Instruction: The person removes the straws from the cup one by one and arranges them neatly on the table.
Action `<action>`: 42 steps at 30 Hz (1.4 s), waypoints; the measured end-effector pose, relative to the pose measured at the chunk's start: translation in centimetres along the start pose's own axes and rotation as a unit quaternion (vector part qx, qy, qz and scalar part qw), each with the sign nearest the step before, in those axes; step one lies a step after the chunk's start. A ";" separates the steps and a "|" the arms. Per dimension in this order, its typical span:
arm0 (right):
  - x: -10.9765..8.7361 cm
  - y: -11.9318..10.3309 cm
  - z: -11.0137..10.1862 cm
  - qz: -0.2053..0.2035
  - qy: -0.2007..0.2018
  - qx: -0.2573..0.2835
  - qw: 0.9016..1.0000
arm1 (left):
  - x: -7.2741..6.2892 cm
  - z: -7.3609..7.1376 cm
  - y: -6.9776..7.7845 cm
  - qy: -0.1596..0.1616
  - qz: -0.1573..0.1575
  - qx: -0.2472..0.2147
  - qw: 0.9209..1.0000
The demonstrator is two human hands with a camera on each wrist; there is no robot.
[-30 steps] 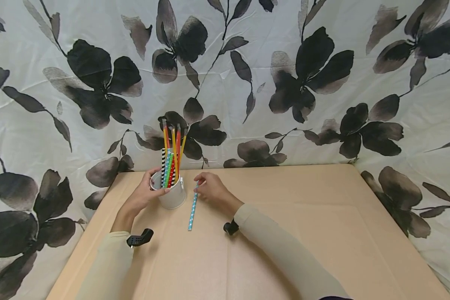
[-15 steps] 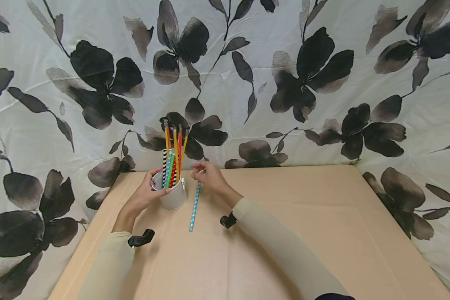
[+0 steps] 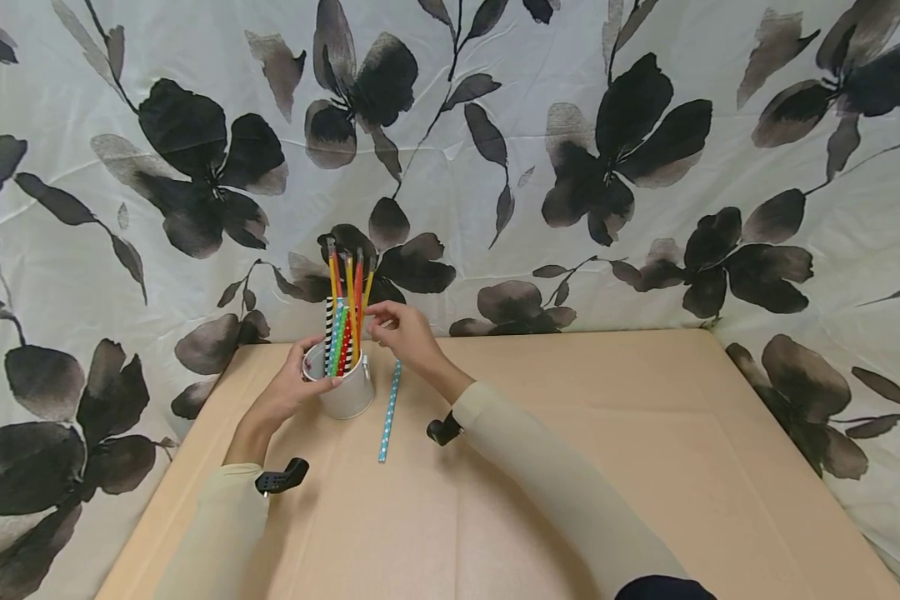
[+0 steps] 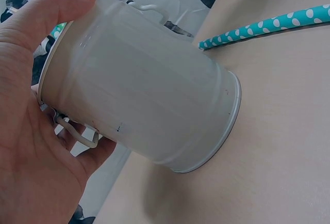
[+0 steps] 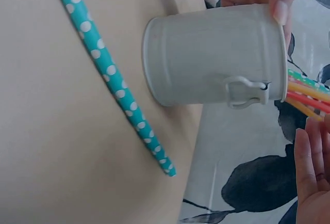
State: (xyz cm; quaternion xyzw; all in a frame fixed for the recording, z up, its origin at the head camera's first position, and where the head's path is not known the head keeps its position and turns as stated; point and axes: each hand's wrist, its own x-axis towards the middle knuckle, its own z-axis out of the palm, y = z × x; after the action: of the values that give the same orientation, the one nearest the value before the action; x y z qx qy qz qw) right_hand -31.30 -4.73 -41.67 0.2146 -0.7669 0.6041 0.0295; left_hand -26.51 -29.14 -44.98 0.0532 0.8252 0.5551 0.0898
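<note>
My left hand grips the rim of a white metal pail, thumb over the front edge, as the left wrist view shows; the pail tilts slightly. Patterned paper straws stand in it with taller, thin yellow and red sticks that have greyish tops. Beside the pail's upper edge, my right hand has its fingertips right at the rightmost yellow stick. In the right wrist view its fingers look fairly straight; the thumb is hidden. A teal straw with white dots lies on the table right of the pail.
The tan table ends at a back edge just behind the pail. A white cloth with dark flowers hangs behind it. Small side handles stick out from the pail. Each wrist carries a black device.
My right hand has let go of the dotted straw, leaving it on the table, and has moved up and left to the sticks. The left hand has kept its grip on the pail.
</note>
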 end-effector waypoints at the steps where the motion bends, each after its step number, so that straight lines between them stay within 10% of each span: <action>1: 0.1 -0.1 0.0 -0.004 0.001 -0.001 1.000 | 0.0 0.1 0.0 0.001 0.003 -0.001 1.000; 27: 1.6 -1.4 0.2 -0.001 -0.053 -0.111 0.992 | 0.2 0.1 -0.4 0.009 0.003 0.007 1.000; 42: 0.6 -2.8 1.2 0.034 -0.020 -0.047 0.998 | -0.9 -0.9 0.1 -0.019 0.012 0.006 1.000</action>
State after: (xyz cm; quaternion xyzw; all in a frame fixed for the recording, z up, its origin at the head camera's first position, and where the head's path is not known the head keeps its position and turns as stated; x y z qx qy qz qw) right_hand -30.59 -6.54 -39.28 0.1990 -0.8017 0.5635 0.0034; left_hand -25.85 -30.07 -44.43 0.0742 0.8262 0.5498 0.0979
